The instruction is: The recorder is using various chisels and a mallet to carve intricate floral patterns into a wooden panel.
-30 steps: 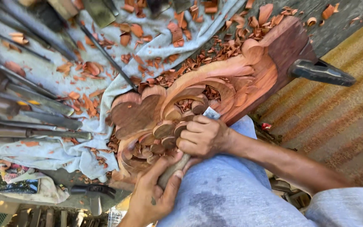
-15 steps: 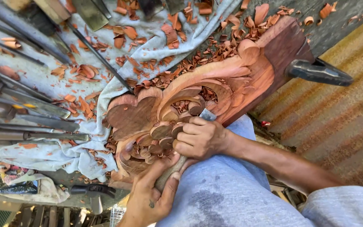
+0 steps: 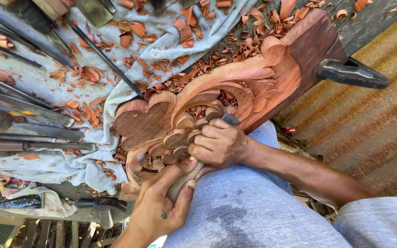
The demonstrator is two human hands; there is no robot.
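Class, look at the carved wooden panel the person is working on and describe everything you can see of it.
The carved wooden panel is reddish-brown, cut in relief with curling leaves, scrolls and rounded petals. Its right end is still a plain dark block. It lies slanted across a pale cloth strewn with wood shavings, its lower edge against the person's lap. The right hand rests on the petals, gripping a chisel that the left hand also holds. Loose chips sit in its hollows.

One camera sits on the person's head and looks steeply down, very close to the reddish carved wooden panel (image 3: 217, 101), which fills the middle. Grey corrugated metal sheet (image 3: 368, 138) lies at 3 o'clock.
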